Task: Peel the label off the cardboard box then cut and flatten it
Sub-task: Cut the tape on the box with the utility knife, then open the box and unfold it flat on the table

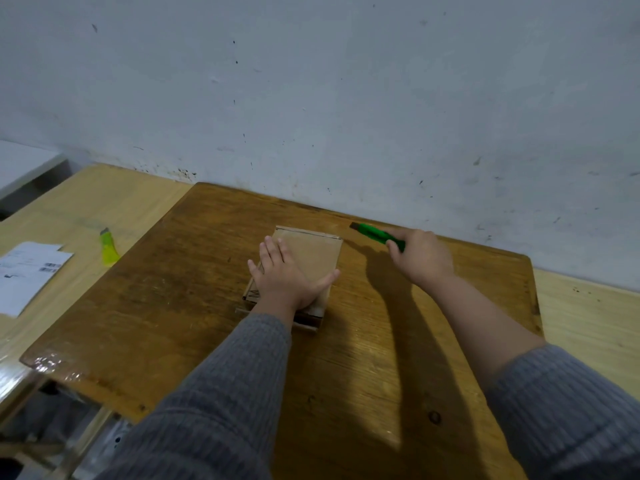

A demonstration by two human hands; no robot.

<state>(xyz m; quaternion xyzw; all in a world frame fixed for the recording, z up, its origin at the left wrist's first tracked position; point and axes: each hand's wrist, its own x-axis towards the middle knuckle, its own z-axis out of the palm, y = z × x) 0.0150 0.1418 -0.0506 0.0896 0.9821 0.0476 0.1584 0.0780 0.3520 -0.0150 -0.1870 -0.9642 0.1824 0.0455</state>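
Note:
A small brown cardboard box (313, 252) lies on the dark wooden table (194, 292), near its far edge. My left hand (285, 278) presses flat on the box's top, fingers straight and thumb spread toward the right edge. My right hand (420, 256) grips a green utility knife (375, 233) just right of the box, above the table, its tip pointing to the far left. A white printed label (27, 271) lies flat on the lighter table at the left.
A yellow utility knife (109, 249) lies on the lighter table (104, 202) beside the label. A white wall (346, 98) rises right behind the tables. Another light tabletop (588, 317) adjoins on the right. The dark table's front left corner overhangs open floor.

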